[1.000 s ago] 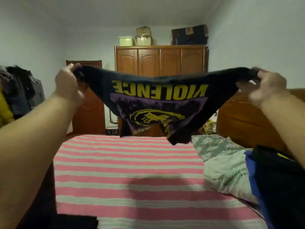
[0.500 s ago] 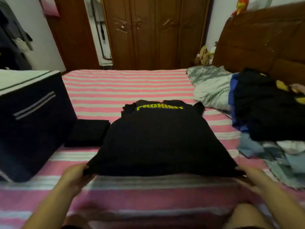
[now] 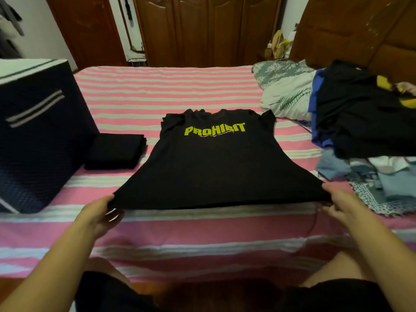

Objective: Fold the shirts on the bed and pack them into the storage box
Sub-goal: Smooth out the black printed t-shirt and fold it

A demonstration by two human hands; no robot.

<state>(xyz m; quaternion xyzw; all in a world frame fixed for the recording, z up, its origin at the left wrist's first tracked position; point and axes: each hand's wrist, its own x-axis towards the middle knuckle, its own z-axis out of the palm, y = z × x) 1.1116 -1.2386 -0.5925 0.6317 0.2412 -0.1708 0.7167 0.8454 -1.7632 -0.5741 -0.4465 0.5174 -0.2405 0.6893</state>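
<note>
A black shirt [image 3: 213, 167] with yellow "PROHIBIT" lettering lies spread on the pink striped bed [image 3: 157, 95], collar away from me. My left hand [image 3: 99, 212] grips its near left hem corner and my right hand [image 3: 344, 203] grips the near right corner, lifting the hem slightly off the sheet. A folded black shirt [image 3: 116, 150] rests to the left of it. The dark storage box [image 3: 38, 136] stands at the bed's left side, touching the folded shirt. A heap of unfolded dark and blue clothes [image 3: 364, 113] sits on the right.
A floral pillow [image 3: 286, 91] lies at the far right by the wooden headboard [image 3: 360, 30]. A patterned cloth [image 3: 382, 197] and light garments spill under the heap. A wooden wardrobe [image 3: 202, 28] stands beyond the bed. My knees are at the bed's near edge.
One second ago I held the shirt up in the air, stretched between both hands. It now lies on the bed, pulled flatter and nearer, with its lettering fully showing.
</note>
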